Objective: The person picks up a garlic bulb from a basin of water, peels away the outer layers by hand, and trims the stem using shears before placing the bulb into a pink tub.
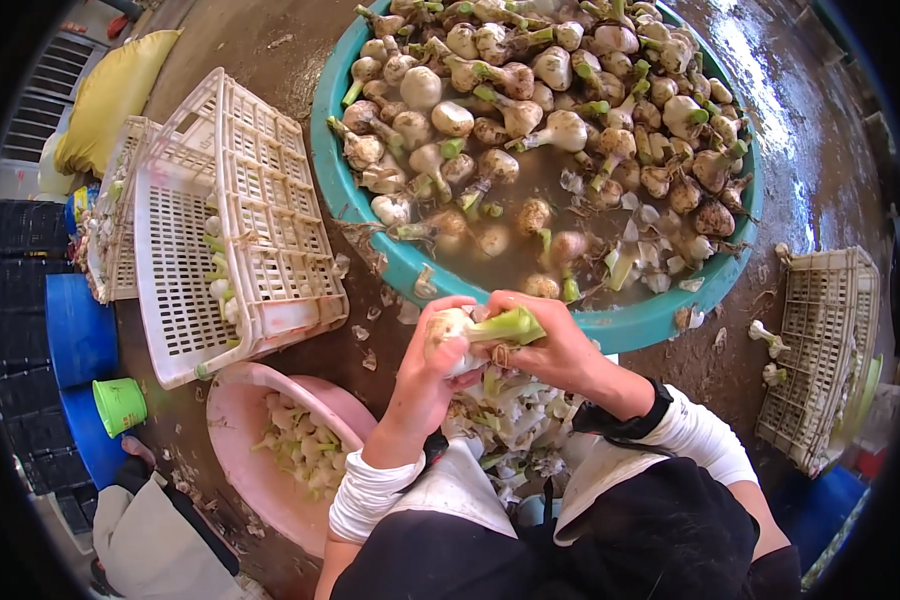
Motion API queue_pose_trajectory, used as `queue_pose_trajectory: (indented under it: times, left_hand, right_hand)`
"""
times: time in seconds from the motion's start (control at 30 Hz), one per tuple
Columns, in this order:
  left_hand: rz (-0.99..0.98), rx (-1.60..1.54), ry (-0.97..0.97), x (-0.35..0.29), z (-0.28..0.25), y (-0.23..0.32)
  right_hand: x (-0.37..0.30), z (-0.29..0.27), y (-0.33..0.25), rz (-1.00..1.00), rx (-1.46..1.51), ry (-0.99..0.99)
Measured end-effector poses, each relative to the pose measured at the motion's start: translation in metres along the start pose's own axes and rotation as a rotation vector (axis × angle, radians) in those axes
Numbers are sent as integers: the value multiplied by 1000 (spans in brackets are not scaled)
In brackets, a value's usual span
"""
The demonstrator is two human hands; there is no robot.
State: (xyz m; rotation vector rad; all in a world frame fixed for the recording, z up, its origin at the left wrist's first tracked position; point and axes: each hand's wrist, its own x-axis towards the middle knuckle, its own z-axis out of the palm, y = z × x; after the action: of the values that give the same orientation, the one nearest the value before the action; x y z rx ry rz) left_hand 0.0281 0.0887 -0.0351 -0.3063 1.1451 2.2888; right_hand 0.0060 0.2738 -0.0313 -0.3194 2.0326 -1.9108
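Observation:
Between my two hands, over the near rim of a teal tub (342, 185), is a garlic bulb (448, 327) with a cut green stem pointing right. My left hand (419, 372) is wrapped round the bulb. My right hand (562, 350) has its fingers closed at the stem and the loose skin beside it. Many muddy garlic bulbs (515, 85) heap up in the tub's brown water, with pale skins floating near its close side. Below my hands, between my legs, lies a pile of garlic peelings (518, 415).
A pink basin (238, 425) with cleaner garlic stands left of my legs. Beyond it a white plastic crate (185, 270) leans tilted, holding several bulbs. Another crate (815, 350) is at the right. Blue tubs (78, 330) and a green bucket (120, 405) stand far left, near another person's leg (160, 540).

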Motion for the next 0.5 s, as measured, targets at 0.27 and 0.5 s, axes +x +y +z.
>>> queue_pose_trajectory:
  times: [0.27,0.5]
  left_hand:
    - [76,-2,89,-3,17,12]
    - [245,129,69,-3,15,5]
  right_hand:
    - [-3,-11,-23,183,341,-33]
    - [-6,-13,-23,165,190,-48]
